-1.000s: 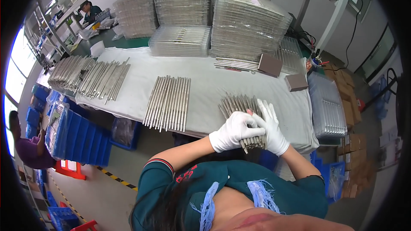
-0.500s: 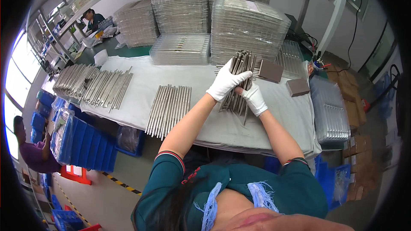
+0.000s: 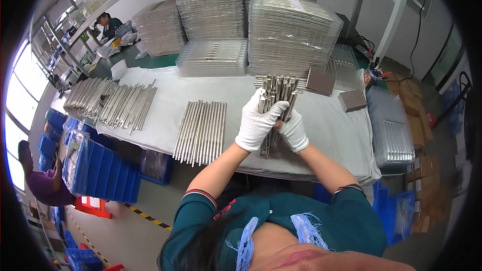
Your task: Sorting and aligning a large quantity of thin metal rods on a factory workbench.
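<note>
A thick bundle of thin metal rods stands nearly upright between my two white-gloved hands. My left hand wraps it from the left, thumb across the front. From the right, my right hand closes round the same bundle, lower down. The rods' lower ends show beneath the hands, close to the cloth. To the left, a flat row of rods lies side by side on the white cloth. Farther left is a larger pile of rods. Behind the bundle, a few more rods lie crosswise, partly hidden.
Tall stacks of clear plastic trays line the table's back. Two brown blocks sit at the right, near more clear trays. Blue bins stand on the floor at left. A person in purple is beyond them; others are farther back.
Both hands have come nearer to me with the bundle. The rods now stand straighter, their tops more level and gathered more tightly.
</note>
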Tool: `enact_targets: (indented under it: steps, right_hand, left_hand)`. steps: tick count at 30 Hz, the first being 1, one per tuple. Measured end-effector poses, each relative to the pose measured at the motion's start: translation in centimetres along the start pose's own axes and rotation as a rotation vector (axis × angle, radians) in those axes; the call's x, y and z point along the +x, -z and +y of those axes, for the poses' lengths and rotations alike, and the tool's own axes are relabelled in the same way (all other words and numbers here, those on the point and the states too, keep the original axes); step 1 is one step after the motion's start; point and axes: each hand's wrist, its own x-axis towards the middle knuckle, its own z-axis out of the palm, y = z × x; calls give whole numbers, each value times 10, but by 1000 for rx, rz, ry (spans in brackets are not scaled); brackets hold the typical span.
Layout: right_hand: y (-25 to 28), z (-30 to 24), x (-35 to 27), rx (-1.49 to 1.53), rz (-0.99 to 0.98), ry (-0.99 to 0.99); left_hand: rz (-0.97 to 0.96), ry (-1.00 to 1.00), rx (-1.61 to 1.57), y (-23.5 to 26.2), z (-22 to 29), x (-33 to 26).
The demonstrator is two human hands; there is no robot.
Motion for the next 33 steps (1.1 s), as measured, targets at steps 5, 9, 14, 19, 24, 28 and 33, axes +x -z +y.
enact_targets:
  steps: [5, 9, 14, 19, 24, 28, 33]
  right_hand:
    - [6, 2, 1, -80, -466, -290]
    - [3, -3, 5, -71, -700, -413]
    - [1, 17, -6, -54, -517, -61]
    - [14, 34, -10, -360, -674, 63]
    - [15, 37, -17, -244, -718, -85]
    - [20, 45, -15, -199, -702, -149]
    - [-6, 14, -20, -148, -405, -119]
  left_hand:
    - [-171, 148, 31, 26, -12, -16]
    - [-50, 42, 56, 26, -21, -22]
    - [11, -66, -85, 9, -17, -28]
    - [-114, -163, 111, 17, -26, -42]
    - [-223, -253, 621, 36, -46, -48]
    - [-99, -421, 686, 23, -47, -45]
    - [30, 221, -19, 2, -3, -16]
